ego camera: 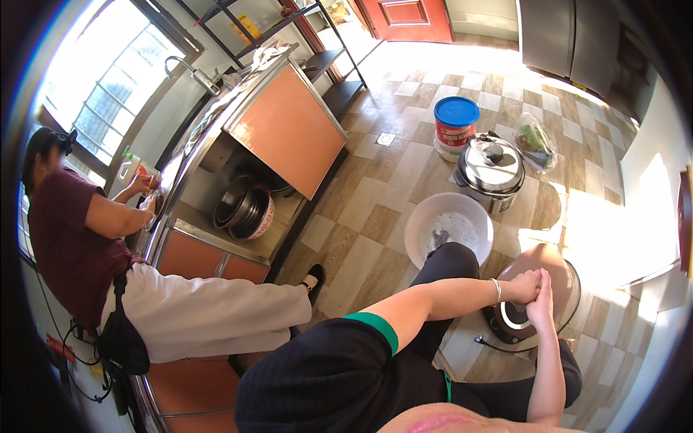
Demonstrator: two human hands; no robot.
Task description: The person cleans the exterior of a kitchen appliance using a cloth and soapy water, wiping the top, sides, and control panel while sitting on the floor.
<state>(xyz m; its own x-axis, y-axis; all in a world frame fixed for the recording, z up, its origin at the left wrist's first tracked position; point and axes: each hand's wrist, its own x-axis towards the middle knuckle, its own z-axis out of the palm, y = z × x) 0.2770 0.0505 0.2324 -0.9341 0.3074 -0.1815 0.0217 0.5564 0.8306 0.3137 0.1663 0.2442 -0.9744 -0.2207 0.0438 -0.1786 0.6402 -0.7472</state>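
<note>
My left hand point(524, 286), with a bracelet at its wrist, meets my right hand point(541, 304) above a brown rounded appliance point(533, 260) on the floor. The fingers press together, and whether anything small lies between them is hidden. Beside the appliance runs a black cord with a plug end point(479, 339). A pale plastic basin point(412, 230) with foamy water and a dark grey thing in it stands beyond my knee. Behind it is an electric pressure cooker point(490, 168) with a shiny lid.
A lidded bucket point(456, 127) and a plastic bag of greens point(535, 143) stand past the cooker. At the left, a co-worker point(70, 233) works at the counter, one shoe point(315, 281) out on the floor. The open cabinet point(281, 238) holds dark pots point(238, 203).
</note>
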